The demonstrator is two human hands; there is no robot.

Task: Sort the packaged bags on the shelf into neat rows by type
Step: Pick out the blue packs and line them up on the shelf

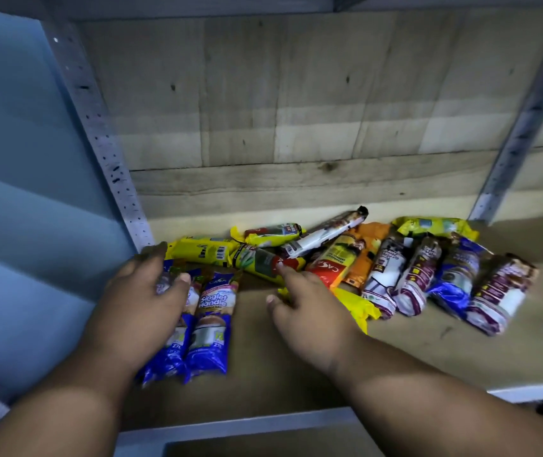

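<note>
**Two hands working among packaged bags on a shelf**

Head view: the person is reaching both hands onto the wooden shelf (pixel 296 351), where the packaged bags are lying in a loose spread along the back. The left hand (pixel 146 291) is resting flat, fingers nearly straight, on the left one of two blue "Singlet Handle" bags (pixel 212 324) that are lying side by side at the left end; it is covering that bag rather than gripping it. The right hand (pixel 309 308) is lying open with its index finger stretched forward, the fingertip touching a yellow bag with a red patch (pixel 263 262), and its other fingers are loosely curled, holding nothing. Behind that bag, more yellow bags (pixel 204 250) are sitting near the back wall, with a white bag (pixel 323 234) leaning across them. Just right of the right hand a red and yellow bag (pixel 333 262) is lying beside an orange bag (pixel 366 255). Further right, purple and white bags (pixel 417 275) are lying next to each other with a blue bag (pixel 458 278) between them, and a yellow bag (pixel 435 227) is lying behind them.
</note>
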